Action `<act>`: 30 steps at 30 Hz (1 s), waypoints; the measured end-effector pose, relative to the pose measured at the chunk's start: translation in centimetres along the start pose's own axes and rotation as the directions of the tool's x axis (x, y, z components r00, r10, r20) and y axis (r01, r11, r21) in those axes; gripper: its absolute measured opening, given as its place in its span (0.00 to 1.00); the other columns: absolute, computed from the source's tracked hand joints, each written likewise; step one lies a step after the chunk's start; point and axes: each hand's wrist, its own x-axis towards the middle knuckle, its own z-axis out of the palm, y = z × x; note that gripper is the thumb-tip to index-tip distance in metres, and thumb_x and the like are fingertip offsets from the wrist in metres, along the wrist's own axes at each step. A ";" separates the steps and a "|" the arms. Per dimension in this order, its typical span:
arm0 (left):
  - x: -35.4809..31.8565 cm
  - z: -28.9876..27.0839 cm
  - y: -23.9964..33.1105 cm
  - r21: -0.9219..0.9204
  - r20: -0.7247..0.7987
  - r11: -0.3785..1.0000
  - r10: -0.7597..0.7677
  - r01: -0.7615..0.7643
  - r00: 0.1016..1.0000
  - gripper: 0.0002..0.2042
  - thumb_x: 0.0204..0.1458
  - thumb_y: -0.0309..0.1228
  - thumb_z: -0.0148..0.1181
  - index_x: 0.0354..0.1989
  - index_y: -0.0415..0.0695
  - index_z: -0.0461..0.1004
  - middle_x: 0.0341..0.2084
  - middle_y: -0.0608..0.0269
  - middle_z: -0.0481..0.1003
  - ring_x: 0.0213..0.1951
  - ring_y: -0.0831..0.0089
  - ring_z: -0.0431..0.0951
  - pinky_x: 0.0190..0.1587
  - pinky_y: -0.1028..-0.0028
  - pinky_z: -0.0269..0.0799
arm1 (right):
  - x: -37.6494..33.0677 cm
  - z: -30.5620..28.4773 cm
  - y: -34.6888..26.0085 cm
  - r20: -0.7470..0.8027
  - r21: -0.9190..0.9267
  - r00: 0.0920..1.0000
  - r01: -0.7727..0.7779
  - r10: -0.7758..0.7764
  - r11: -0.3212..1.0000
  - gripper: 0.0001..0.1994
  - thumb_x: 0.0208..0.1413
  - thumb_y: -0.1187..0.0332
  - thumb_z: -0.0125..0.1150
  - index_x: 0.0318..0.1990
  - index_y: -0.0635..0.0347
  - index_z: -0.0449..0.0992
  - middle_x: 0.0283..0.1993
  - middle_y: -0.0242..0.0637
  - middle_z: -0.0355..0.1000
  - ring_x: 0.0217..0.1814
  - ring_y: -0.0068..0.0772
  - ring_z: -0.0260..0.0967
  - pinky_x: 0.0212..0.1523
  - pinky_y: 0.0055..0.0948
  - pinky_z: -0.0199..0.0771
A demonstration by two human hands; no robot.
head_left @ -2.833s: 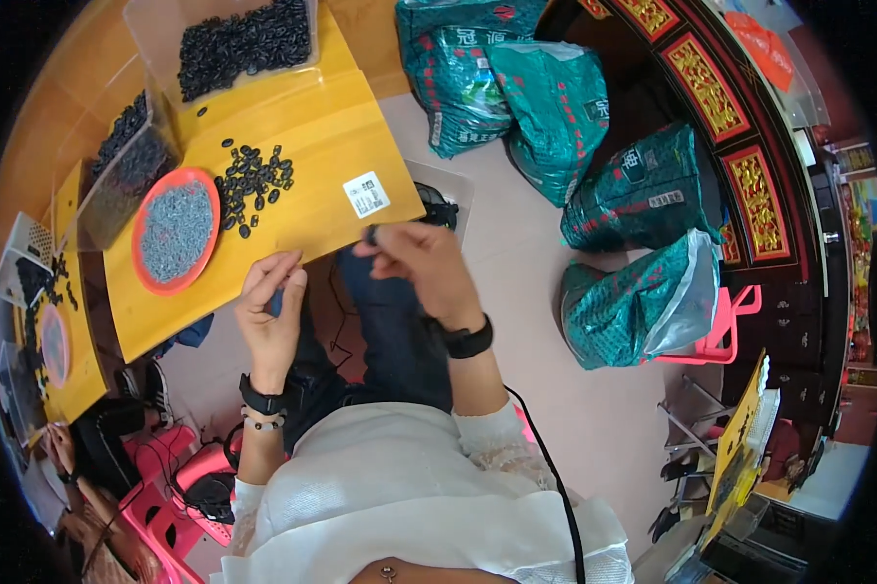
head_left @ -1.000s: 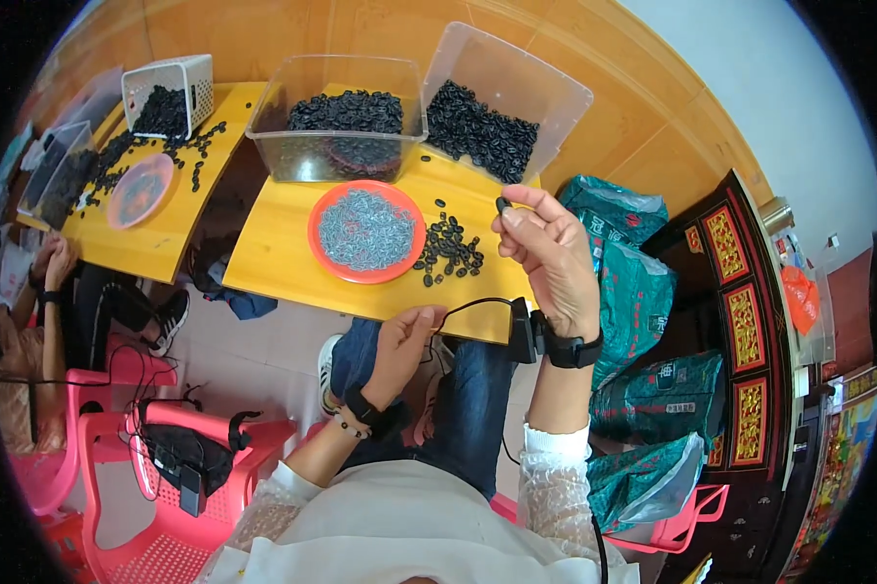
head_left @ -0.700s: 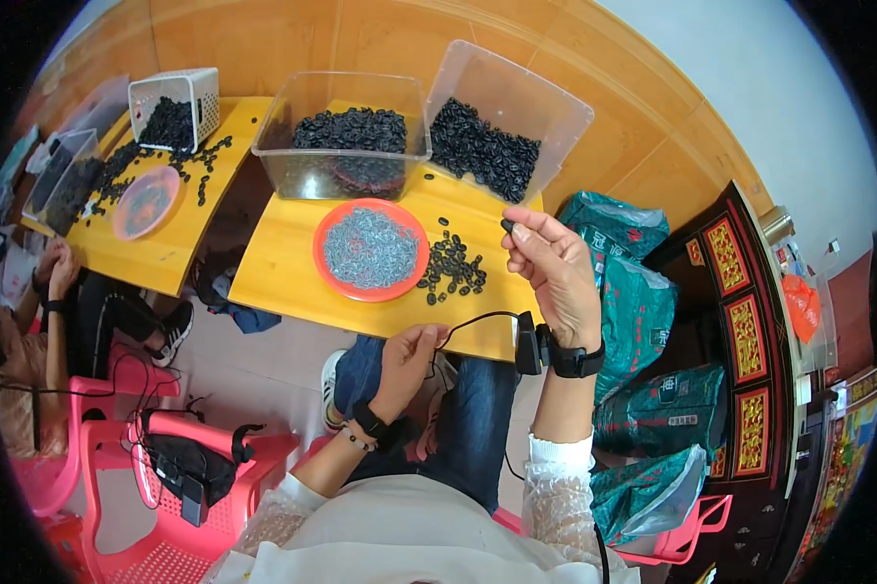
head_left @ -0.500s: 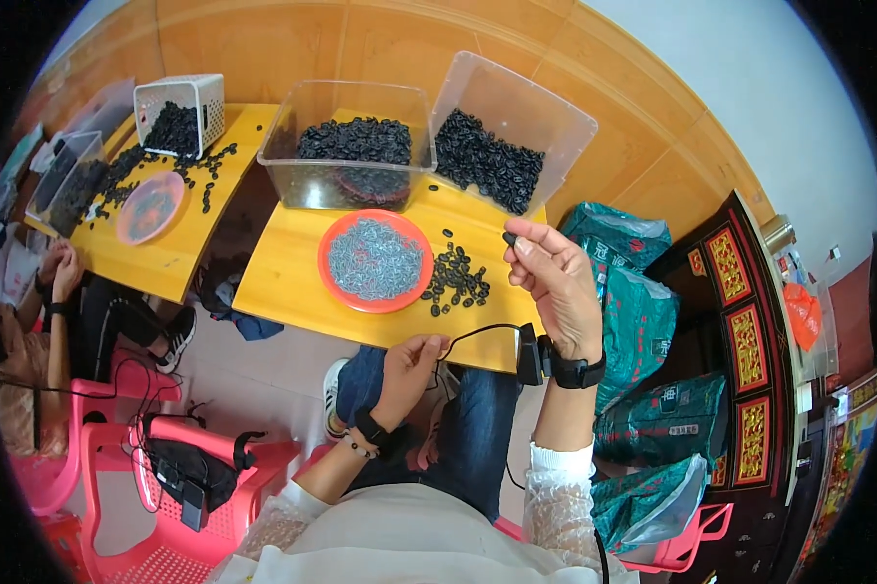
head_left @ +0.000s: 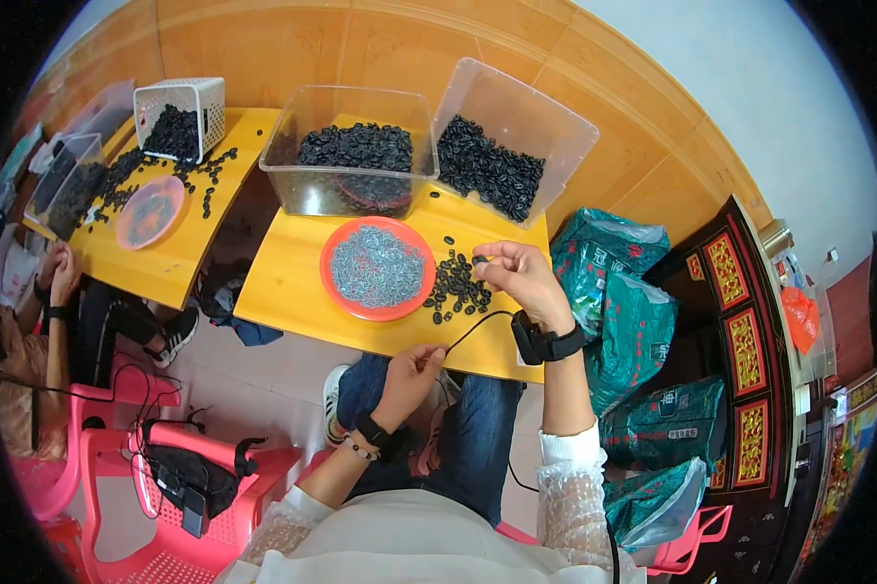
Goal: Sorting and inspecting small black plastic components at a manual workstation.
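Note:
A small black oval piece [head_left: 480, 260] is pinched between the thumb and fingers of my right hand [head_left: 524, 279]. That hand hovers over the right part of the yellow table, beside a loose pile of like black pieces [head_left: 455, 282]. Left of the pile stands a red round dish [head_left: 332, 288] full of small silvery metal parts [head_left: 375, 263]. My left hand [head_left: 411, 378] is at the table's front edge, thumb and fingers pressed together. Whatever they hold, if anything, is too small or hidden to make out.
Behind the dish stand a clear tub [head_left: 292, 180] and a tilted clear bin [head_left: 567, 146], both holding black pieces. Green bags [head_left: 638, 321] stand at the right. Another person's hands [head_left: 61, 273] are at a second table [head_left: 171, 273] on the left.
My right hand has moved left and slightly down with the black oval piece, closer to the loose pile. My left hand has dropped slightly and stays closed.

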 end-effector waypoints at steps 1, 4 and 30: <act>0.0 0.0 -0.5 0.008 0.036 1.000 0.003 -0.003 0.999 0.14 0.57 0.31 0.51 0.45 0.33 0.71 0.28 0.70 0.71 0.29 0.84 0.68 0.34 0.83 0.65 | 0.3 -0.3 0.4 0.001 -0.001 1.000 0.000 0.000 1.000 0.13 0.47 0.72 0.60 0.41 0.67 0.72 0.27 0.29 0.73 0.23 0.14 0.65 0.27 0.13 0.65; -0.1 0.2 -1.9 0.064 -0.063 0.998 0.015 -0.011 0.998 0.15 0.58 0.32 0.49 0.50 0.35 0.67 0.33 0.69 0.71 0.30 0.83 0.69 0.35 0.83 0.66 | 1.7 -0.5 0.9 0.065 -0.031 0.997 -0.048 0.050 0.998 0.12 0.47 0.71 0.61 0.39 0.67 0.73 0.28 0.29 0.73 0.22 0.13 0.63 0.26 0.13 0.63; 0.5 -0.5 -0.3 -0.023 -0.177 0.999 0.029 -0.033 0.984 0.09 0.54 0.23 0.48 0.41 0.35 0.72 0.31 0.65 0.74 0.26 0.83 0.69 0.30 0.83 0.66 | -3.4 1.3 6.5 -0.149 -0.309 0.988 -0.009 -0.039 0.951 0.07 0.51 0.72 0.55 0.35 0.66 0.75 0.27 0.32 0.73 0.27 0.21 0.69 0.27 0.20 0.68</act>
